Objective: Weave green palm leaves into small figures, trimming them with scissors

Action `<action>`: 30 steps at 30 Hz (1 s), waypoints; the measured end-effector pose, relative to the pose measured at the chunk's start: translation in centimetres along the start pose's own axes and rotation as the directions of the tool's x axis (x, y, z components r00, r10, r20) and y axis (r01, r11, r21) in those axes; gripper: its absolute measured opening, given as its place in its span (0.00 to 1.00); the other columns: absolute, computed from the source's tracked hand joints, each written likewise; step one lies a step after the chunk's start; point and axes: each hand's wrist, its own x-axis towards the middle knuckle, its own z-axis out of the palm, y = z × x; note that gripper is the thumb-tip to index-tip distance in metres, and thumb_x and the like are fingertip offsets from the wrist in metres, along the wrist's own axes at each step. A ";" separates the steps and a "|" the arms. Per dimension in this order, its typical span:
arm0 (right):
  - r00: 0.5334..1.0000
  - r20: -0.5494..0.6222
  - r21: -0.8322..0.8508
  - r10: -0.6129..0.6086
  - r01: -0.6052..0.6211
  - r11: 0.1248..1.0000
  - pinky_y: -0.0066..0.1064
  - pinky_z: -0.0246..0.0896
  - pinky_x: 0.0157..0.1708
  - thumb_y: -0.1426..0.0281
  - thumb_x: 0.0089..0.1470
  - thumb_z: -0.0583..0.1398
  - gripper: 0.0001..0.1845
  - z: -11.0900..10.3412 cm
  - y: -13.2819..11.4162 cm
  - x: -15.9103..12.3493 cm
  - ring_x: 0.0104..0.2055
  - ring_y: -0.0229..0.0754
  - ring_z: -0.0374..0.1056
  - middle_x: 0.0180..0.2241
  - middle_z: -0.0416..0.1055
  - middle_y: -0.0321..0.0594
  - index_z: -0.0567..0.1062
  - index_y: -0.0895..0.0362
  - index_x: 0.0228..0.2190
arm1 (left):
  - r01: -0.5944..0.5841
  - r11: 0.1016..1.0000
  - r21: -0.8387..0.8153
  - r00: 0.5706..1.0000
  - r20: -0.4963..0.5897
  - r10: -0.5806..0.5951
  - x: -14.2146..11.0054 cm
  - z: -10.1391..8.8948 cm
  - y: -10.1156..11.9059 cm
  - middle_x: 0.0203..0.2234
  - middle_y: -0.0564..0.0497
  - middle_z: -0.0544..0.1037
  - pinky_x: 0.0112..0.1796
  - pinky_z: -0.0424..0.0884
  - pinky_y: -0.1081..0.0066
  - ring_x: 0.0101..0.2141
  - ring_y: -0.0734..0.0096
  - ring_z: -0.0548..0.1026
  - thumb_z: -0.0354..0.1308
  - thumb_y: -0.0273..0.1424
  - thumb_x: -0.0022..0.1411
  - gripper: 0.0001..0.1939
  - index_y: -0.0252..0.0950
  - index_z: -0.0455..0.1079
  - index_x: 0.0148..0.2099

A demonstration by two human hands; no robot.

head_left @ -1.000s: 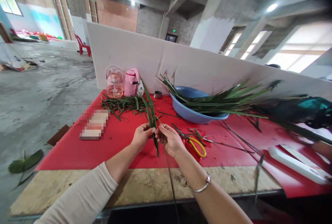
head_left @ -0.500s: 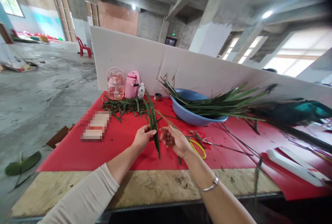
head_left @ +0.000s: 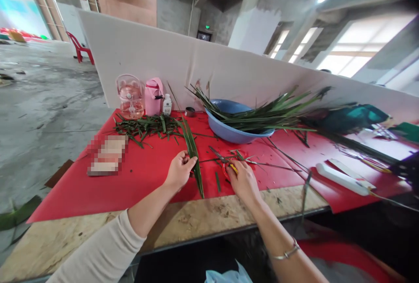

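Observation:
My left hand (head_left: 179,170) pinches a bunch of long green leaves (head_left: 192,152) that rises from the red table cover (head_left: 131,182). My right hand (head_left: 242,179) lies on the cover over the yellow-handled scissors (head_left: 225,163), fingers curled round the handles; the blades point away to the left. A short cut leaf piece (head_left: 218,182) lies between the two hands.
A blue basin (head_left: 229,132) holds many long leaves (head_left: 262,117). Cut leaf scraps (head_left: 147,126) lie behind, near a clear jug (head_left: 130,97), a pink flask (head_left: 153,97) and a small bottle (head_left: 167,105). White strips (head_left: 343,178) lie at the right. A white partition (head_left: 196,64) backs the table.
My right hand has let go of the leaf bunch and dropped to the right onto the scissors. My left hand keeps the leaves. The view has shifted right.

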 end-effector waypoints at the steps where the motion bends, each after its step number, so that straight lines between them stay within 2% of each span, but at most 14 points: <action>1: 1.000 0.025 -0.087 0.009 -0.007 0.996 0.37 0.56 0.43 0.69 0.52 0.53 0.17 0.1 0.5 0.3 0.45 0.50 0.64 0.42 0.69 0.51 0.70 0.60 0.43 | -0.038 0.999 0.010 0.999 -0.024 0.038 0.1 -0.1 0.0 0.17 0.59 0.65 0.16 0.60 0.80 0.16 0.81 0.62 0.61 0.39 0.47 0.17 0.35 0.65 0.36; 3: 0.990 0.139 -0.169 0.015 0.008 0.986 0.35 0.55 0.42 0.72 0.50 0.54 0.20 0.3 1.6 1.3 0.45 0.49 0.64 0.43 0.68 0.53 0.68 0.61 0.47 | -0.101 0.995 0.025 0.993 -0.064 0.102 0.3 -0.3 0.0 0.18 0.58 0.66 0.18 0.60 0.80 0.18 0.82 0.63 0.61 0.36 0.47 0.14 0.34 0.66 0.35; 5: 0.974 0.227 -0.147 0.020 0.014 0.989 0.33 0.56 0.39 0.73 0.48 0.55 0.22 0.4 2.5 2.3 0.42 0.47 0.66 0.41 0.69 0.50 0.67 0.58 0.47 | -0.098 0.995 0.012 0.994 -0.054 0.098 0.5 -0.5 0.1 0.20 0.56 0.69 0.21 0.62 0.80 0.20 0.80 0.66 0.62 0.33 0.47 0.14 0.34 0.66 0.36; 7: 0.972 0.212 -0.080 0.097 -0.082 0.993 0.32 0.57 0.34 0.72 0.45 0.58 0.25 0.4 2.7 2.8 0.37 0.46 0.67 0.36 0.71 0.45 0.65 0.56 0.48 | -0.034 0.999 -0.043 0.999 0.019 0.035 0.5 -0.6 0.2 0.24 0.54 0.72 0.26 0.66 0.77 0.24 0.77 0.69 0.62 0.29 0.45 0.16 0.34 0.66 0.39; 9: 0.958 0.184 0.104 0.219 -0.240 0.965 0.31 0.57 0.28 0.69 0.42 0.61 0.28 0.4 1.9 2.4 0.29 0.43 0.67 0.28 0.70 0.39 0.64 0.55 0.47 | 0.020 0.995 -0.093 0.995 0.103 -0.011 0.4 -0.5 0.1 0.29 0.52 0.74 0.32 0.68 0.74 0.29 0.74 0.72 0.63 0.24 0.42 0.22 0.34 0.65 0.43; 11: 0.932 0.208 0.401 0.297 -0.358 0.843 0.29 0.55 0.21 0.65 0.39 0.63 0.29 0.5 0.3 1.3 0.21 0.39 0.63 0.23 0.67 0.33 0.62 0.54 0.46 | 0.041 0.991 -0.126 0.990 0.139 -0.023 0.2 -0.3 0.1 0.32 0.50 0.75 0.36 0.69 0.71 0.32 0.72 0.73 0.63 0.21 0.40 0.25 0.34 0.64 0.44; 12: 0.922 0.245 0.550 0.300 -0.387 0.740 0.28 0.53 0.19 0.63 0.39 0.64 0.30 0.5 -0.7 0.5 0.19 0.37 0.61 0.22 0.65 0.32 0.62 0.53 0.45 | 0.046 0.989 -0.140 0.989 0.144 -0.026 0.1 -0.1 0.2 0.32 0.50 0.76 0.37 0.69 0.70 0.33 0.72 0.73 0.63 0.21 0.39 0.26 0.34 0.64 0.43; 14: 0.911 0.298 0.728 0.284 -0.410 0.549 0.26 0.51 0.15 0.62 0.37 0.65 0.29 0.8 -2.8 -0.9 0.17 0.35 0.60 0.23 0.66 0.33 0.63 0.53 0.42 | 0.059 0.984 -0.168 0.988 0.151 -0.033 -0.2 0.1 0.4 0.31 0.49 0.76 0.38 0.70 0.69 0.32 0.71 0.74 0.65 0.22 0.39 0.24 0.34 0.64 0.42; 16: 0.914 0.346 0.799 0.214 -0.406 0.443 0.26 0.55 0.17 0.64 0.36 0.66 0.27 1.2 -4.7 -1.9 0.20 0.35 0.63 0.24 0.68 0.34 0.65 0.53 0.40 | 0.081 0.981 -0.175 0.985 0.167 -0.051 -0.4 0.4 0.6 0.29 0.50 0.77 0.36 0.71 0.69 0.30 0.71 0.74 0.66 0.24 0.37 0.23 0.33 0.65 0.40; 19: 0.899 0.416 0.822 0.134 -0.436 0.367 0.27 0.59 0.22 0.68 0.33 0.68 0.27 1.6 -6.3 -2.3 0.23 0.36 0.65 0.25 0.70 0.33 0.65 0.53 0.39 | 0.166 0.971 -0.171 0.978 0.159 -0.139 -0.6 0.6 1.0 0.24 0.53 0.75 0.28 0.70 0.74 0.24 0.75 0.72 0.67 0.26 0.36 0.22 0.33 0.67 0.37; 23: 0.910 0.374 0.875 0.181 -0.410 0.257 0.26 0.59 0.22 0.68 0.37 0.66 0.21 1.5 -7.2 -2.3 0.22 0.35 0.64 0.25 0.69 0.32 0.66 0.54 0.35 | 0.326 0.904 -0.276 0.941 0.189 -0.281 -0.7 0.3 1.0 0.23 0.53 0.74 0.25 0.68 0.78 0.22 0.79 0.71 0.67 0.28 0.38 0.16 0.33 0.69 0.33; 26: 0.927 0.325 0.905 0.186 -0.362 0.222 0.26 0.59 0.22 0.68 0.39 0.64 0.18 1.5 -7.4 -2.4 0.22 0.34 0.63 0.24 0.67 0.31 0.66 0.55 0.34 | 0.359 0.891 -0.278 0.928 0.211 -0.308 -0.8 0.2 1.0 0.25 0.52 0.74 0.25 0.68 0.79 0.23 0.80 0.71 0.66 0.29 0.40 0.13 0.34 0.70 0.31; 30: 0.949 0.259 0.906 0.180 -0.304 0.294 0.25 0.61 0.25 0.72 0.36 0.66 0.26 2.3 -7.3 -2.3 0.24 0.33 0.63 0.25 0.66 0.30 0.65 0.53 0.39 | 0.313 0.944 -0.102 0.932 0.224 -0.285 -1.0 0.2 1.0 0.25 0.50 0.75 0.25 0.68 0.76 0.23 0.77 0.71 0.66 0.33 0.40 0.14 0.32 0.71 0.31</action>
